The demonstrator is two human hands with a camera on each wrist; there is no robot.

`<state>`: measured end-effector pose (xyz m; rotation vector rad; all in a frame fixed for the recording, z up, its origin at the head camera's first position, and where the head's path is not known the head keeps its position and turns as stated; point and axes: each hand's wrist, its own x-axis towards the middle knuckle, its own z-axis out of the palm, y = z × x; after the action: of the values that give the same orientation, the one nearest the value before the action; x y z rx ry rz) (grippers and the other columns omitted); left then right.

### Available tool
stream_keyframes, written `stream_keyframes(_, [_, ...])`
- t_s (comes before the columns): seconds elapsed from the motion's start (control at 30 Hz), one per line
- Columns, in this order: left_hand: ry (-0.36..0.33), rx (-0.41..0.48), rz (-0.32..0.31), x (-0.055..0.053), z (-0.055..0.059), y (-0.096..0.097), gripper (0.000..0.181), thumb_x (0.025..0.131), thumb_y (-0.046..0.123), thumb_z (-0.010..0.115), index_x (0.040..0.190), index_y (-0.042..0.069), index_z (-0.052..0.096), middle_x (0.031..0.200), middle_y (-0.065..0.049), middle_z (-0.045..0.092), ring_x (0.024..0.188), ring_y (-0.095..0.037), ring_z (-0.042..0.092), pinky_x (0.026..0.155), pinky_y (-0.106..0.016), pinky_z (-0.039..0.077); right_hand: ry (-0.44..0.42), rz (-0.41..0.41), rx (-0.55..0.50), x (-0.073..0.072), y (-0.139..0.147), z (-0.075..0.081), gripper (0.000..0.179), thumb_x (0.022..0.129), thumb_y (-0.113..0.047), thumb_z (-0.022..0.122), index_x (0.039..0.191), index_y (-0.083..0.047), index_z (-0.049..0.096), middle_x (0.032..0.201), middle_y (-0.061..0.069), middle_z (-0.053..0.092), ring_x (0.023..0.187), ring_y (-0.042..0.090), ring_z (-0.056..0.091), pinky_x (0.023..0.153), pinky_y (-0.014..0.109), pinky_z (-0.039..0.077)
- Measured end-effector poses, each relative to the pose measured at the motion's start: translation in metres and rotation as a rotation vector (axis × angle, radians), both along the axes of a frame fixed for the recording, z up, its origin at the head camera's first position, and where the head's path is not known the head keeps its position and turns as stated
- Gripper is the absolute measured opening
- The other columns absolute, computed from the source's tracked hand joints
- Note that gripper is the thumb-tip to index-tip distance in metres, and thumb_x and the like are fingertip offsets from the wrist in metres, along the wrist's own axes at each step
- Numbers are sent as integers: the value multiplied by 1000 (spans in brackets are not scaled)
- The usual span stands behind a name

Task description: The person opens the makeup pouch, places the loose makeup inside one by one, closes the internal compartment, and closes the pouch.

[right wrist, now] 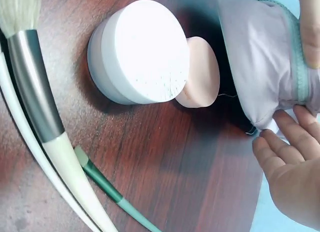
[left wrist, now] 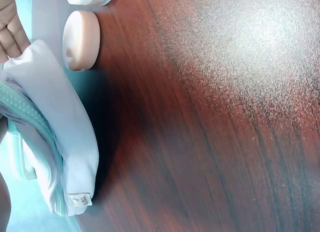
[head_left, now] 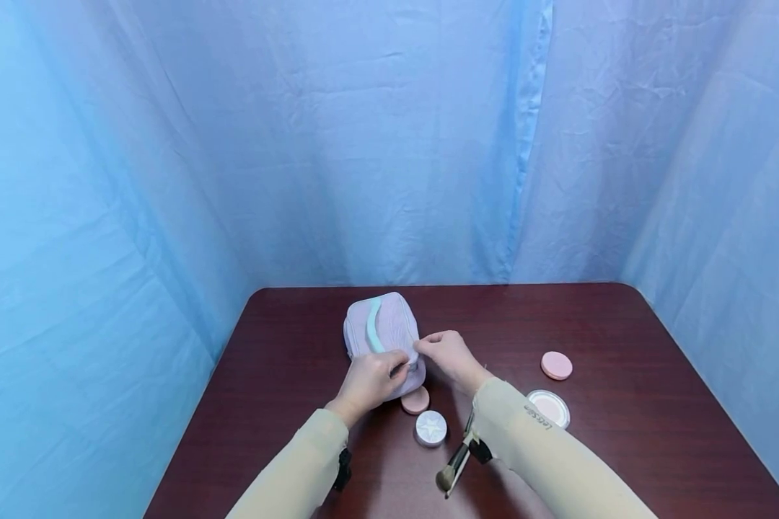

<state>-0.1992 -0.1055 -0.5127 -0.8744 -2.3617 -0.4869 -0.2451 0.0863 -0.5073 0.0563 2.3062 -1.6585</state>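
Observation:
A lilac cosmetic bag [head_left: 389, 324] with a mint handle and mint zip lies near the middle of the table, its zip edge [right wrist: 298, 66] facing the hands. My left hand [head_left: 371, 378] pinches the bag's near side, thumb against fingers. At the bag's right corner, my right hand [head_left: 453, 357] pinches the edge by the zip; its fingers [right wrist: 287, 147] are bent against the fabric. The bag's contents are hidden. Close in front of the bag sit a peach round case [head_left: 415, 401] and a white round jar [head_left: 431, 429] with a star on its lid.
Makeup brushes [head_left: 451, 468] lie below my right forearm, one with a green ferrule [right wrist: 102, 182]. Farther right are a pink round compact [head_left: 556, 365] and a white-rimmed round case [head_left: 552, 407], partly covered by the sleeve. Blue curtains [head_left: 389, 144] surround the dark wooden table [head_left: 285, 339].

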Motion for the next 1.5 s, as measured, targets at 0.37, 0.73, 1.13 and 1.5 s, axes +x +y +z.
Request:
stream_keyframes(0.37, [-137,-61,-58,-7,3,-13,17,90,10,72,105,13,78,106,1,77,102,-17,72,92,-37,57,-12,-46,-37,2,6,-2,20,84,-10,58,91,-2,75,89,5,68,94,31,60,80,40,51])
stream_keyframes(0.73, [-375,-283,67,-26,29,-50,16,92,25,77,104,14,77,113,-5,74,121,-27,65,107,-45,49,52,85,18,0,13,-1,24,91,-13,59,98,-4,80,107,5,74,104,19,61,92,35,49])
stream_keyframes(1.13, [-355,-263,230,-32,46,-44,20,92,29,76,76,20,68,66,5,66,64,-13,64,59,-34,50,-18,59,-172,1,16,-8,36,101,-25,65,129,-4,70,129,12,69,121,28,64,106,53,48])
stream_keyframes(1.5, [-554,-95,433,-39,55,-43,15,94,30,75,84,19,77,77,2,72,64,-17,64,62,-40,55,108,227,-24,9,7,-3,59,103,-26,62,156,-10,43,159,9,44,148,28,38,117,48,37])
